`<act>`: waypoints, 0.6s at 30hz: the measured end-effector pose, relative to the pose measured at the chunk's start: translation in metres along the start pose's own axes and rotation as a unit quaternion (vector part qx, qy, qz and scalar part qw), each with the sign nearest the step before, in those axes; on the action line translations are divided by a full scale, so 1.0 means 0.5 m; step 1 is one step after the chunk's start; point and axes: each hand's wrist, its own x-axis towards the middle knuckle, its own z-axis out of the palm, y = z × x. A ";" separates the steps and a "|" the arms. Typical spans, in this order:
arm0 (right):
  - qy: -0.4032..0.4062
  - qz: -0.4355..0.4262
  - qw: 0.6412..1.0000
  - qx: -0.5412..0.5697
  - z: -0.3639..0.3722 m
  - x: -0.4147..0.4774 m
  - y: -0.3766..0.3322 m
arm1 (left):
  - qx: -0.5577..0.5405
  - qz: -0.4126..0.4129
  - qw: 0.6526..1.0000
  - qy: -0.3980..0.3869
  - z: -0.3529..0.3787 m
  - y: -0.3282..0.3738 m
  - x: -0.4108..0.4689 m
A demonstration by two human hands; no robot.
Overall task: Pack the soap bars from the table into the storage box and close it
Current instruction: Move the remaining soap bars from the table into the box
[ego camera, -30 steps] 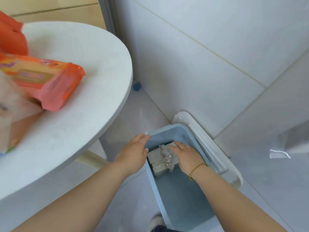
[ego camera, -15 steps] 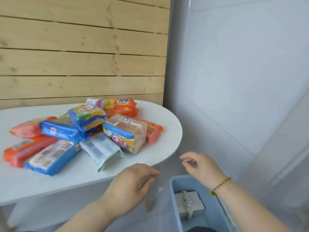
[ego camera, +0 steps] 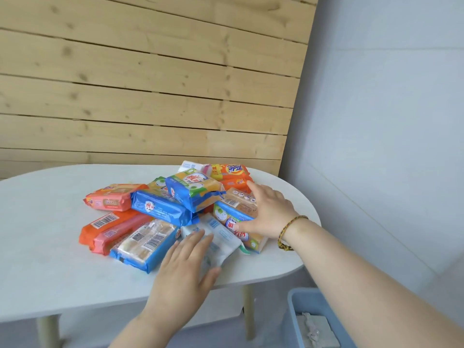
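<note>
Head view: white soap pack (ego camera: 221,239) under left hand (ego camera: 185,267).

Both forearms are bare, no sleeves in sight. The right wrist wears a thin braided bracelet (ego camera: 288,231) of gold and dark thread, knotted underneath. The left wrist is bare.

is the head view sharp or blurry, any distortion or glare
Head view: soft even light, no harsh glare; the wooden plank wall bows from wide-angle distortion; printing on the wrapped soap bars is mostly legible; the light blue storage box at the corner looks slightly soft.
</note>
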 end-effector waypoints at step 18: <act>-0.019 0.055 0.998 0.033 -0.017 0.018 0.025 | 0.016 0.032 0.994 -0.099 0.001 -0.004 0.008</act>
